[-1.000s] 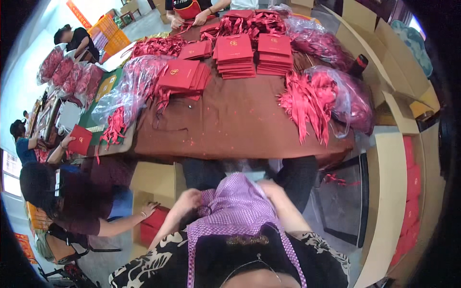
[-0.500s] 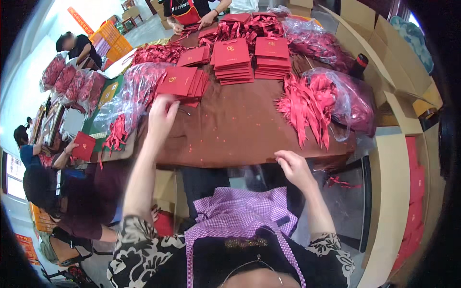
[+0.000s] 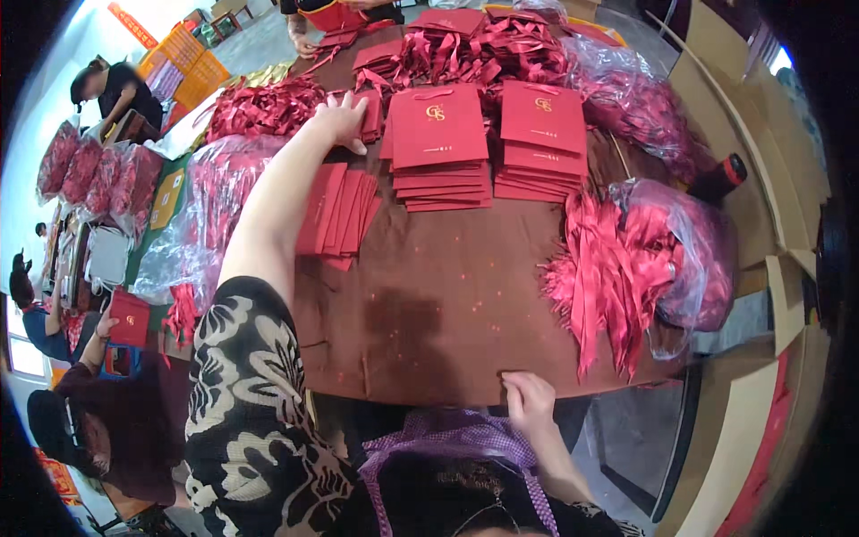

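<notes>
My left hand (image 3: 338,123) is stretched far across the table. Its fingers are spread over the edge of a small stack of red paper bags (image 3: 372,116); whether they touch it I cannot tell. Under my left forearm lies a fanned pile of red paper bags (image 3: 335,215). My right hand (image 3: 530,399) rests at the near table edge, fingers curled in, with nothing visible in them. Two neat stacks of red gift bags, a left stack (image 3: 438,134) and a right stack (image 3: 543,125), stand beyond the middle of the table.
Brown cloth covers the table (image 3: 438,295). Red ribbons (image 3: 599,277) and a plastic-wrapped ribbon bundle (image 3: 689,251) lie at the right, near a dark bottle-like object (image 3: 718,177). More ribbons (image 3: 268,107) lie at the far left. Cardboard boxes (image 3: 734,134) flank the right side. Co-workers sit left and opposite.
My left hand has moved forward from the fanned pile to the small stack behind it. My right hand stays near the table edge. The view has shifted closer over the table.
</notes>
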`<state>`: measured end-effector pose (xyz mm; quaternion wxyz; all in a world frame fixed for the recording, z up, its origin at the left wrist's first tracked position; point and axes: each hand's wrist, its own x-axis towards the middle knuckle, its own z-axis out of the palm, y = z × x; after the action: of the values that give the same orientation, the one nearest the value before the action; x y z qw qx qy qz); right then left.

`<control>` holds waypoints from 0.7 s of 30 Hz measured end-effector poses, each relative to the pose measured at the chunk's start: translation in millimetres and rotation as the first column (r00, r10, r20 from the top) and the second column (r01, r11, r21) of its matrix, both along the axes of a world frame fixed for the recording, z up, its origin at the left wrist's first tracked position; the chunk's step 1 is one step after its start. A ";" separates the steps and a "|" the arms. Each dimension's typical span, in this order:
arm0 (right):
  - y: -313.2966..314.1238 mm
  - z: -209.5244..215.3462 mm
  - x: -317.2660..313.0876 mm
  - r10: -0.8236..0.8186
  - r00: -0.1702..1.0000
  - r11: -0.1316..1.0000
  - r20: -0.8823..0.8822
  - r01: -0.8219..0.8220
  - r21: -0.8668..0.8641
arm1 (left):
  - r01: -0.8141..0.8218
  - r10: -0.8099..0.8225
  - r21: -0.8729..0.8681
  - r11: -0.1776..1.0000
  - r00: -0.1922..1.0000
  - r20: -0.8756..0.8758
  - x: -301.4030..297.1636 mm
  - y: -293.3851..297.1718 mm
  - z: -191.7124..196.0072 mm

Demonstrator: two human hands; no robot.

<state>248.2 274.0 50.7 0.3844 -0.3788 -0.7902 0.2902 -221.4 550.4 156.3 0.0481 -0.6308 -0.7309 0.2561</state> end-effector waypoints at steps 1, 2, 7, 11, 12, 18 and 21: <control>0.2 -0.8 -0.3 0.002 1.000 1.000 0.004 -0.002 -0.008 | 0.006 -0.005 -0.016 1.000 0.998 0.058 -1.5 5.7 -4.2; 0.3 -1.9 -0.2 -0.007 1.000 1.000 0.002 0.007 -0.009 | 0.013 -0.009 -0.031 0.999 0.993 0.116 -4.0 10.7 -9.1; 5.2 1.5 -1.6 0.001 1.000 1.000 -0.001 -0.001 -0.021 | 0.190 -0.161 -0.079 0.978 0.946 0.282 -33.6 23.1 -24.1; 5.9 -1.2 0.9 -0.003 1.000 0.999 0.008 0.004 -0.042 | 0.227 -0.186 -0.124 0.966 0.943 0.275 -32.4 29.8 -33.0; 6.0 -0.8 0.3 -0.005 1.000 0.999 0.003 0.005 -0.042 | 0.217 -0.190 -0.071 0.973 0.942 0.276 -32.8 29.5 -34.1; 3.0 -1.6 1.7 0.021 0.999 0.998 -0.024 -0.022 -0.064 | 0.339 -0.419 0.320 0.884 0.880 0.224 -78.4 24.8 -23.7; 3.3 -5.6 5.2 0.009 1.000 0.998 -0.011 -0.010 -0.069 | 0.254 -0.380 0.414 0.874 0.888 0.258 -77.2 23.6 -6.6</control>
<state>253.4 277.2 45.0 0.3739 -0.3867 -0.7794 0.3214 -298.5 573.9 149.6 0.0842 -0.7569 -0.6481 -0.0071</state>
